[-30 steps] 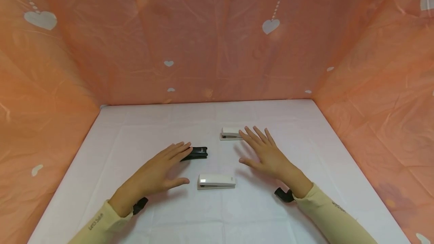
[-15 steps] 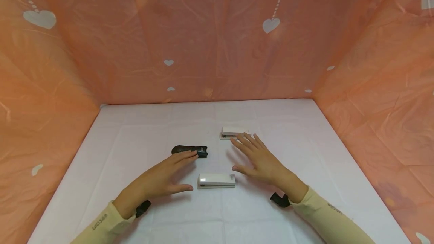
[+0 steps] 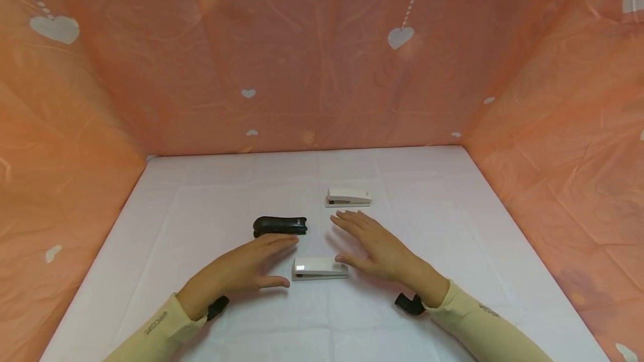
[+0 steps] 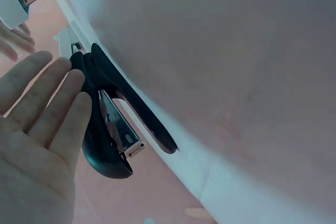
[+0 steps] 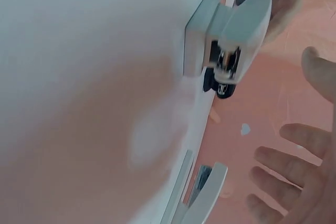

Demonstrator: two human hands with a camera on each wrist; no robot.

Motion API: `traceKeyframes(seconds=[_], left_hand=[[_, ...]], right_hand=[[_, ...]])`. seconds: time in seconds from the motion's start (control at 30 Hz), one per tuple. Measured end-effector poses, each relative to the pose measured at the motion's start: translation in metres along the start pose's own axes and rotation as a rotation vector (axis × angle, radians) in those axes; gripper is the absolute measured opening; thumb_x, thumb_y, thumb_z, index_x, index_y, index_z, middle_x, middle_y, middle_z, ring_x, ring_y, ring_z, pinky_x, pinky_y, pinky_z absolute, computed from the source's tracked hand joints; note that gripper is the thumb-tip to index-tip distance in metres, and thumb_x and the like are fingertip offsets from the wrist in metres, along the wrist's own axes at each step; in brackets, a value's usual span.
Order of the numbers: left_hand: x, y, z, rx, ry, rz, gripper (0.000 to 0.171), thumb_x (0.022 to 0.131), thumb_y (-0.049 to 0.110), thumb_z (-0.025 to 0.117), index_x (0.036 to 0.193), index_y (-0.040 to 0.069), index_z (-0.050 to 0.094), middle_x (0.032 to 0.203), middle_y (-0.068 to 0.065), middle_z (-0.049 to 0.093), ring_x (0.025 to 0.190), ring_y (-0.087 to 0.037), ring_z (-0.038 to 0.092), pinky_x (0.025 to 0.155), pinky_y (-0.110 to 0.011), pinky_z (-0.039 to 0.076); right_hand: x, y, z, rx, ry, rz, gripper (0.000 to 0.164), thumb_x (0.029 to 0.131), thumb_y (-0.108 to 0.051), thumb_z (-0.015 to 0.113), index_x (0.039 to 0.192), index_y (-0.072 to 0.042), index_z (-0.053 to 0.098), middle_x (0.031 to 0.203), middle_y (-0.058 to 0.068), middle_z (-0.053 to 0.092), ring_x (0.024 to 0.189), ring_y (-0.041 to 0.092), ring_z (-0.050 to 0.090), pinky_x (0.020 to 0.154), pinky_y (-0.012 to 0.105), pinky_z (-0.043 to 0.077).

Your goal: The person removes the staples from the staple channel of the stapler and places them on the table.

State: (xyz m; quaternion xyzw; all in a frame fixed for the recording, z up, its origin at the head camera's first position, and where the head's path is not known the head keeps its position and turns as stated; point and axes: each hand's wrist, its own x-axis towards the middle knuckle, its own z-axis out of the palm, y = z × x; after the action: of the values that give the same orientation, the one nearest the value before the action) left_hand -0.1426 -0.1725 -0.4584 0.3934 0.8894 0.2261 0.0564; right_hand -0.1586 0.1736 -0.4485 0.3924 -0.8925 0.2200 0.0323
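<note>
Black stapler: the black stapler (image 3: 279,224) lies crosswise on the tabletop (image 3: 271,331), rounded end toward the left; the left wrist view shows the gap between its upper arm and base, with metal inside.
Near white stapler: the near white stapler (image 3: 317,268) sits closest to the person, between the two thumbs, also crosswise, a bright square patch at its left end.
Far white stapler: the far white stapler (image 3: 348,197) stands furthest back, right of the black stapler and beyond the right fingertips.
Left hand: the left hand (image 3: 242,267) has its fingers outstretched and thumb spread; the fingertips are at the black stapler's near side, though whether they touch it I cannot tell. The thumb tip is just beside the left end of the near white stapler.
Right hand: the right hand (image 3: 379,250) also has straight fingers and a spread thumb; the thumb overlaps the near white stapler from above, but the right wrist view shows the two apart.
Sleeves: pale yellow-green, with dark lettering on the left sleeve (image 3: 156,328) and the right sleeve (image 3: 488,323).
Tabletop: white, faintly creased, shadowed beneath both hands.
Surround: orange sheeting (image 3: 322,77) printed with white hearts (image 3: 400,38).
</note>
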Motion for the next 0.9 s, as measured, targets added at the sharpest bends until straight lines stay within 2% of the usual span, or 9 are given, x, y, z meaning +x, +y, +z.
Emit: traceKeyframes(seconds=[0.27, 0.47, 0.67, 0.9], left_hand=[[0.010, 0.002, 0.001, -0.011, -0.068, -0.007, 0.071, 0.094, 0.043, 0.084, 0.149, 0.004, 0.061, 0.151, -0.010, 0.062, 0.140, -0.031, 0.058, 0.115, -0.052, 0.046], [0.014, 0.003, 0.002, -0.032, -0.071, -0.025, 0.064, 0.091, 0.036, 0.088, 0.142, 0.004, 0.067, 0.144, -0.008, 0.067, 0.135, -0.028, 0.062, 0.113, -0.049, 0.049], [0.018, 0.002, 0.004, -0.071, -0.062, -0.031, 0.052, 0.089, 0.031, 0.090, 0.131, 0.006, 0.073, 0.134, -0.004, 0.072, 0.128, -0.024, 0.067, 0.109, -0.045, 0.052], [0.021, 0.003, 0.007, -0.033, -0.039, -0.036, 0.048, 0.087, 0.033, 0.091, 0.125, 0.008, 0.076, 0.131, -0.003, 0.072, 0.125, -0.026, 0.067, 0.105, -0.048, 0.054]], right_hand=[[0.003, -0.007, 0.006, 0.097, 0.078, -0.095, 0.070, 0.096, -0.036, 0.083, 0.154, -0.009, 0.055, 0.155, 0.010, 0.057, 0.146, 0.031, 0.051, 0.121, 0.048, 0.040], [0.007, -0.012, 0.013, 0.178, 0.100, -0.138, 0.063, 0.093, -0.027, 0.087, 0.146, -0.006, 0.060, 0.143, 0.006, 0.065, 0.136, 0.024, 0.059, 0.114, 0.042, 0.048], [0.011, -0.016, 0.020, 0.250, 0.048, -0.151, 0.053, 0.094, -0.023, 0.086, 0.138, -0.004, 0.066, 0.135, 0.005, 0.069, 0.129, 0.021, 0.063, 0.109, 0.039, 0.052], [0.016, -0.018, 0.027, 0.381, -0.014, -0.131, 0.044, 0.096, -0.016, 0.083, 0.135, -0.002, 0.067, 0.128, 0.011, 0.072, 0.114, 0.024, 0.069, 0.099, 0.037, 0.057]])
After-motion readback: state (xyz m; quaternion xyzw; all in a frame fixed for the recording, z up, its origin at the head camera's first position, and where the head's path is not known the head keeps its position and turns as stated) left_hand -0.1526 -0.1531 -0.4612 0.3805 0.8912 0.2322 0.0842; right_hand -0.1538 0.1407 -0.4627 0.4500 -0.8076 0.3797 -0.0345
